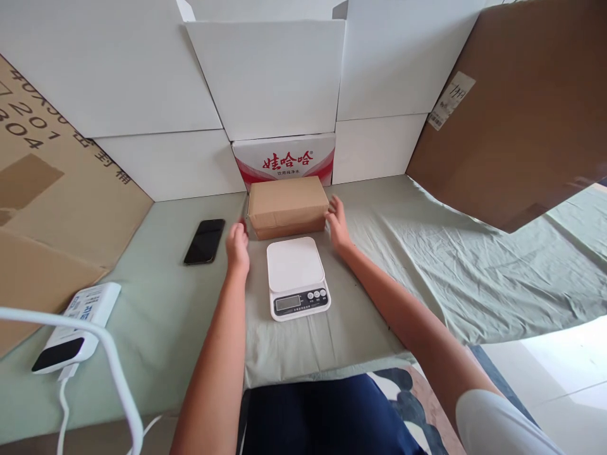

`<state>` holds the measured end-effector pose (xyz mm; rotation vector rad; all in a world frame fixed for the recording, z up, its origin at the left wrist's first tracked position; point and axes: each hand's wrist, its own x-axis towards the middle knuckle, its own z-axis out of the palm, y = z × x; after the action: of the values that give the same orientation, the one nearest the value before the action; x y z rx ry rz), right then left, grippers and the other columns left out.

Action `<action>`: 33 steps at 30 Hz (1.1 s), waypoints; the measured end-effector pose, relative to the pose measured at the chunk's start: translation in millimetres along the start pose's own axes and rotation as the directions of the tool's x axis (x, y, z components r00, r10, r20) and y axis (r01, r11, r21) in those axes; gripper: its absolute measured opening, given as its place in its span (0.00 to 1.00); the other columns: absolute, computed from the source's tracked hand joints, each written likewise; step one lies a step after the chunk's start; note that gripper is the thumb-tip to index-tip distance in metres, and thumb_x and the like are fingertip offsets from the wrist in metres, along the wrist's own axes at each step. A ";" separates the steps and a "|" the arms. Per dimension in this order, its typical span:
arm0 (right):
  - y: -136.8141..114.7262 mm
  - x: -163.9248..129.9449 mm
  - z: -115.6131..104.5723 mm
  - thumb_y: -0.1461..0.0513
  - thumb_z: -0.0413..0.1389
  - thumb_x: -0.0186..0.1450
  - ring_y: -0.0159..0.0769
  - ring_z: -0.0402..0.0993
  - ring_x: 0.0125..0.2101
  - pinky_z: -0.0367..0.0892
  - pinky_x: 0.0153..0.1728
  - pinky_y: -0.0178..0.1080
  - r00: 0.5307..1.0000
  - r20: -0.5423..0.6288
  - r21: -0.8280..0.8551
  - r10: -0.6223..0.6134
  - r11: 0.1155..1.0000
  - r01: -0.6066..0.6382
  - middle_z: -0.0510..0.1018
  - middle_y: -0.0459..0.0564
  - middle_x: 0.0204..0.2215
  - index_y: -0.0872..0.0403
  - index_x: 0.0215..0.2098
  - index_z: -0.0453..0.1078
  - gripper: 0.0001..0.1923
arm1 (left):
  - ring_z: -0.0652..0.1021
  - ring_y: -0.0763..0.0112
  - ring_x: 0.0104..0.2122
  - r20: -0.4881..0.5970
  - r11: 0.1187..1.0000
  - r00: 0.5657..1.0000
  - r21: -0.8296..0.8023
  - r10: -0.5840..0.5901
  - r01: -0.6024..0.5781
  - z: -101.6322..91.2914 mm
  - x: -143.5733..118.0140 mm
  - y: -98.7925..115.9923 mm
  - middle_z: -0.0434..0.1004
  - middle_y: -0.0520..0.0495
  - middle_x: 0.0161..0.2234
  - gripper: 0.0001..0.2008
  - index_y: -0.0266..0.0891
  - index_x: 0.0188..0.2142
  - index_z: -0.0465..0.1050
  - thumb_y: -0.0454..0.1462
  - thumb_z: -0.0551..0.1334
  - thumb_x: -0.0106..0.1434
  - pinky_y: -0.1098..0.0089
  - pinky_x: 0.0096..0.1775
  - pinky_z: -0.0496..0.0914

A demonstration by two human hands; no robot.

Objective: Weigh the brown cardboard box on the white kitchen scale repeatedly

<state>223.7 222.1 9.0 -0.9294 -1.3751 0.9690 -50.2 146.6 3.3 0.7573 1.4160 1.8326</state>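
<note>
Pale green cloth (pixel 427 253) over the worktop, white boards (pixel 270 76) standing behind at 12 o'clock, brown cardboard (pixel 516 107) leaning at 2 o'clock and more at 9 o'clock.

Brown parcel (pixel 288 205) lying flat at 12 o'clock from the scale (pixel 296 275), just beyond it, in front of a red-and-white carton (pixel 284 159). Left hand (pixel 237 243) at the parcel's 8 o'clock corner, open, fingers loosely curled, very near but contact not clear. Right hand (pixel 337 224) at the 3 o'clock end, open, fingers spread and seemingly touching the side. Nothing gripped by either hand yet.

Phone (pixel 205 241) lying dark at 9 o'clock from the left hand, well apart. White device (pixel 78 328) with cable (pixel 114 366) at 8 o'clock, near the worktop edge.

Possible trouble: parcel held only by flat palms could slip and drop on the scale's edge, tilting or pushing it. Wrinkled cloth under the scale could make it sit uneven. Left elbow moving outward could knock the phone.

Hard to make out: scale display, too small to read. Parcel's far side hidden, carton mostly covered by it. Left fingertips hidden behind the hand. Device's cable cut off at the lower border.
</note>
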 end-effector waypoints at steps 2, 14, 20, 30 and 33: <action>7.5 15.2 -22.3 0.50 0.48 0.65 0.45 0.48 0.72 0.51 0.68 0.58 0.985 -0.171 0.003 0.007 1.000 -0.007 0.50 0.51 0.72 0.43 0.69 0.44 0.36 | 0.69 0.61 0.65 -0.095 0.997 0.994 -0.046 0.051 -0.056 -16.1 6.5 10.7 0.67 0.35 0.65 0.28 0.40 0.58 0.72 0.51 0.58 0.63 0.62 0.63 0.63; 30.1 25.7 -60.8 0.50 0.48 0.64 0.42 0.50 0.71 0.46 0.69 0.61 0.951 -0.286 0.028 0.121 0.993 -0.118 0.55 0.51 0.69 0.40 0.69 0.46 0.36 | 0.67 0.60 0.66 -0.124 0.998 0.992 -0.062 0.021 -0.029 -29.9 10.0 18.2 0.65 0.34 0.67 0.29 0.41 0.59 0.73 0.51 0.55 0.64 0.61 0.64 0.62; 15.1 11.6 -37.9 0.48 0.51 0.64 0.44 0.57 0.68 0.53 0.67 0.60 0.989 -0.107 0.032 0.100 0.995 -0.097 0.62 0.51 0.67 0.41 0.67 0.54 0.34 | 0.70 0.63 0.65 -0.058 0.998 0.998 -0.060 0.009 -0.012 -19.9 6.2 13.3 0.68 0.36 0.65 0.26 0.43 0.58 0.74 0.50 0.57 0.64 0.61 0.63 0.63; -9.8 -14.2 -1.5 0.52 0.54 0.63 0.47 0.65 0.63 0.60 0.65 0.57 0.981 0.193 0.060 0.018 0.998 -0.030 0.64 0.48 0.68 0.43 0.68 0.56 0.35 | 0.73 0.54 0.62 0.134 0.999 0.991 -0.034 -0.004 0.008 2.8 -2.2 -4.1 0.75 0.34 0.60 0.26 0.40 0.54 0.78 0.52 0.63 0.62 0.55 0.63 0.63; -14.0 -17.6 -0.3 0.52 0.55 0.62 0.49 0.63 0.64 0.60 0.66 0.57 0.979 0.199 0.039 -0.034 0.999 0.026 0.63 0.47 0.68 0.43 0.68 0.56 0.36 | 0.74 0.53 0.60 0.161 1.000 0.987 -0.020 0.024 -0.022 4.3 -4.1 -0.8 0.77 0.34 0.58 0.28 0.40 0.53 0.78 0.54 0.65 0.60 0.54 0.63 0.64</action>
<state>224.7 200.7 16.2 -0.7980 -1.5301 1.0843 -44.2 145.9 3.3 0.8953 1.2903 1.7563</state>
